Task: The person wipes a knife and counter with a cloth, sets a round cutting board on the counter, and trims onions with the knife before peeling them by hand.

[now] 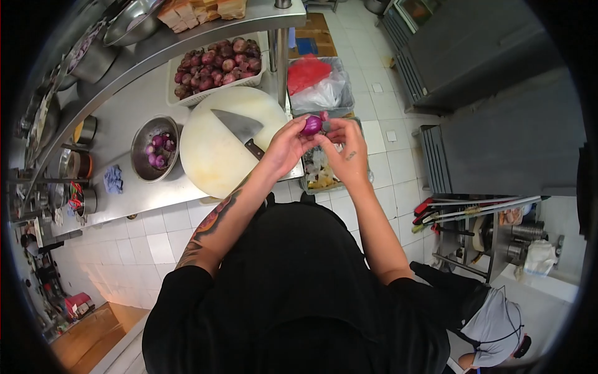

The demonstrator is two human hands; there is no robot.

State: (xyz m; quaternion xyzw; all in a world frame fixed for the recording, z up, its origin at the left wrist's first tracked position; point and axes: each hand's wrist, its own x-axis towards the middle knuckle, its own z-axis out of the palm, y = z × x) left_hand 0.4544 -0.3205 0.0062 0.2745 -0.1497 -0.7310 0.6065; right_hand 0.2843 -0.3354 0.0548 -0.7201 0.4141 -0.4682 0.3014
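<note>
My left hand (288, 144) is closed round a shiny purple red onion (312, 125), partly bared of its skin. At the onion's right side, my right hand (346, 153) pinches with thumb and fingers at a piece of its skin (324, 116). Both hands are above a bin of scraps (321, 167), just off the table's end. Left of them a broad kitchen knife (238, 126) lies on a round white cutting board (208, 153), its dark handle toward me. A metal bowl (138, 156) farther left holds several peeled red onions (161, 149).
A white basket (171, 90) of unpeeled red onions (218, 65) stands behind the board, below a steel shelf (205, 30). A bin with plastic bags (321, 87) is beyond the scrap bin. A blue cloth (113, 179) lies left. Another person (492, 327) is at lower right.
</note>
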